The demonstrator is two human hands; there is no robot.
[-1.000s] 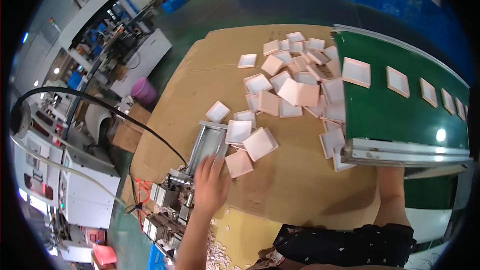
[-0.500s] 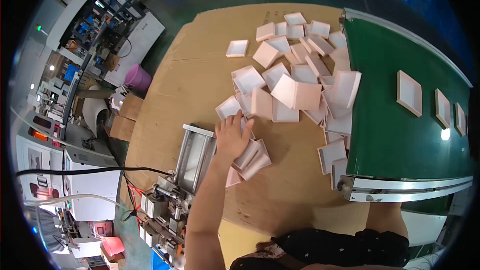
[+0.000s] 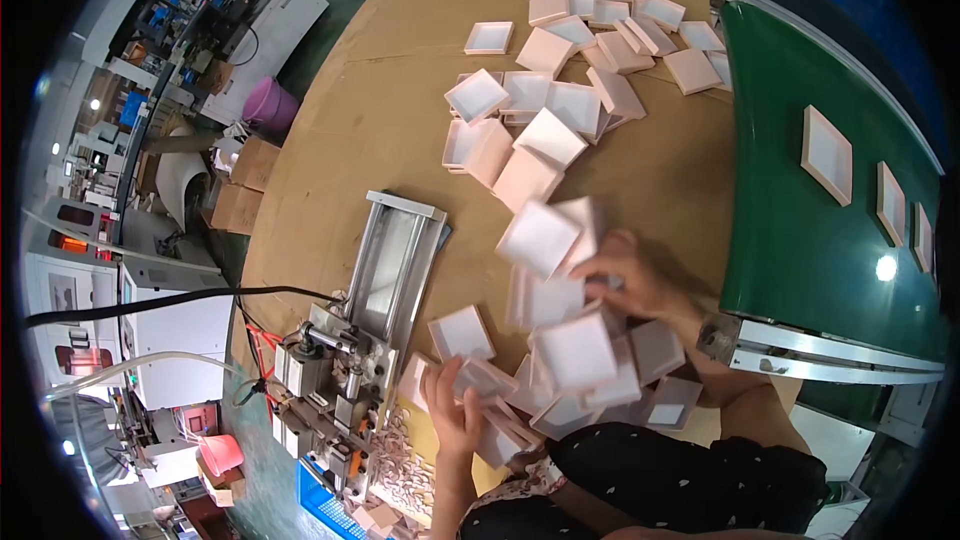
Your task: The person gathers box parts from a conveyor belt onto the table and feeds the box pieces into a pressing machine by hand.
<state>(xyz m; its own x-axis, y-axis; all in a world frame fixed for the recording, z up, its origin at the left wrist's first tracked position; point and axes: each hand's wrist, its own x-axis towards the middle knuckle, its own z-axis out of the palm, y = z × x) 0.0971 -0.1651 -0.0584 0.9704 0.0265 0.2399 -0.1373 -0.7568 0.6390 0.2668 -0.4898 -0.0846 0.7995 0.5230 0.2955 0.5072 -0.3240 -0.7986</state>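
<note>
Shallow pale pink boxes with white insides lie in a loose heap near my body, among them a tilted box (image 3: pixel 575 352) and a box (image 3: pixel 462 332) beside the press. My left hand (image 3: pixel 455 410) rests against the boxes at the heap's left side, its fingers apart and gripping nothing. At the heap's right side, my right hand (image 3: pixel 635 275) touches several boxes, one being a raised box (image 3: pixel 540 238). Motion blur and the boxes partly hide its fingers, so a grip cannot be made out. More boxes (image 3: pixel 550 135) lie further back on the cardboard-covered table (image 3: pixel 340 155).
A metal bench device (image 3: pixel 390 260) with a channel stands left of the heap. Along the right runs a green conveyor belt (image 3: pixel 780 220) carrying several boxes, with a metal rail (image 3: pixel 830 350) at its near end. A blue crate (image 3: pixel 320 500) sits low at left.
Boxes from the belt's side have come nearer my body in a heap. My right hand has come into view among them. My left hand has moved down and closer to me.
</note>
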